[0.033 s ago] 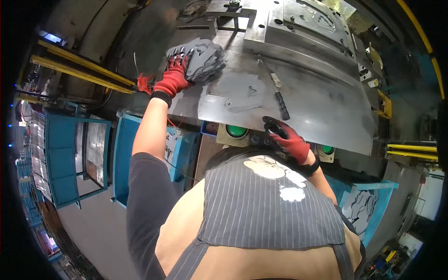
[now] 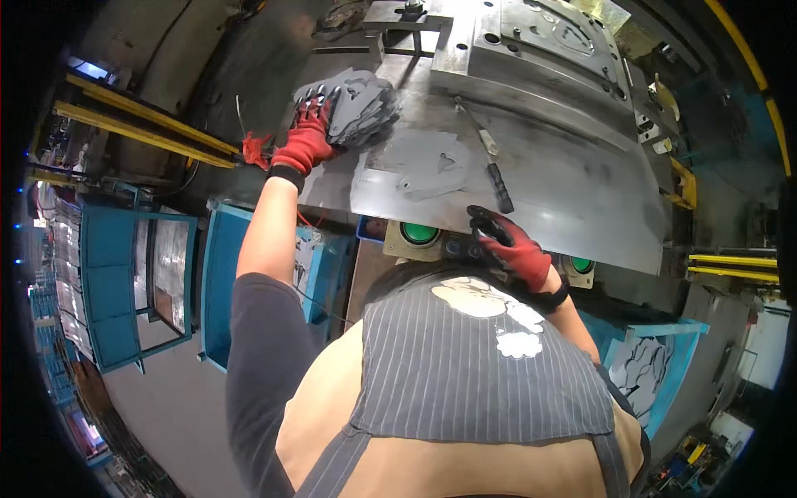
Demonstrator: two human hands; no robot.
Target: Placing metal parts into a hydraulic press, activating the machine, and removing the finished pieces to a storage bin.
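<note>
My left hand [image 2: 312, 124], in a red glove with dark fingertips, rests on the left side of a stack of thin grey cut metal plates [image 2: 362, 104]. Its fingers are stretched over the top plate. Nearer my body, my right hand [image 2: 510, 247] is in a matching glove beside the front edge of the metal table [image 2: 573, 203]. Its fingers are loosely bent and apart, and I see nothing in them. A flat grey cut plate [image 2: 436, 164] lies on the table between the hands. Just beyond my right hand lies a thin tool with a black handle [image 2: 490, 155].
A heavy steel die block [image 2: 531, 75] stands at the back. Below the table's front edge are two green push buttons [image 2: 419, 233]. Blue bins [image 2: 228, 274] flank me, the right one [image 2: 656, 365] holding grey pieces. Yellow bars [image 2: 149, 120] run at the left.
</note>
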